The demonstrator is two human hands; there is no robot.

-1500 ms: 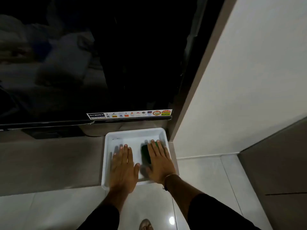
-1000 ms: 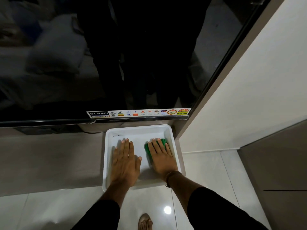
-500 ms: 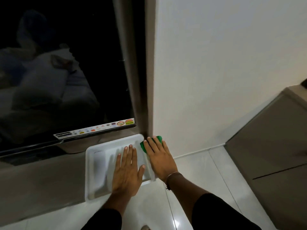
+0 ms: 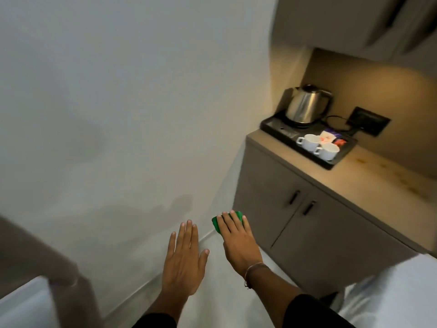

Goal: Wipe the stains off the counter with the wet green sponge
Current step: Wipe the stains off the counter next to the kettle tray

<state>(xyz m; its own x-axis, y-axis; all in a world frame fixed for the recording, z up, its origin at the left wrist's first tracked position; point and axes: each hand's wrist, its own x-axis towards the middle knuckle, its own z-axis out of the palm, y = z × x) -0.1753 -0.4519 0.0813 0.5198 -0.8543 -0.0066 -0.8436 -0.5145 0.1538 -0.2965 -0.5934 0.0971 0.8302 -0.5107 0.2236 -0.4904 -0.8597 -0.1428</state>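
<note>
Green sponge [image 4: 227, 221] under right hand [image 4: 238, 242], grip flat over it, held mid-air, well short of bench [image 4: 369, 172]. Left hand [image 4: 183, 261] spread, empty. On bench: one black tray [image 4: 272, 126], one kettle [image 4: 306, 106], two white cups [image 4: 318, 146].

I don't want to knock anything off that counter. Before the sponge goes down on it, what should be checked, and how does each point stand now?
1. green sponge held under the right hand: ok.
2. left hand free, fingers spread: ok.
3. Stains found: brownish marks on the counter, right of the black tray: ok.
4. That stained patch is bare: ok.
5. Sponge at the counter: not ok, it is well short, below the top.
6. Sponge wet enough: cannot tell.
</note>
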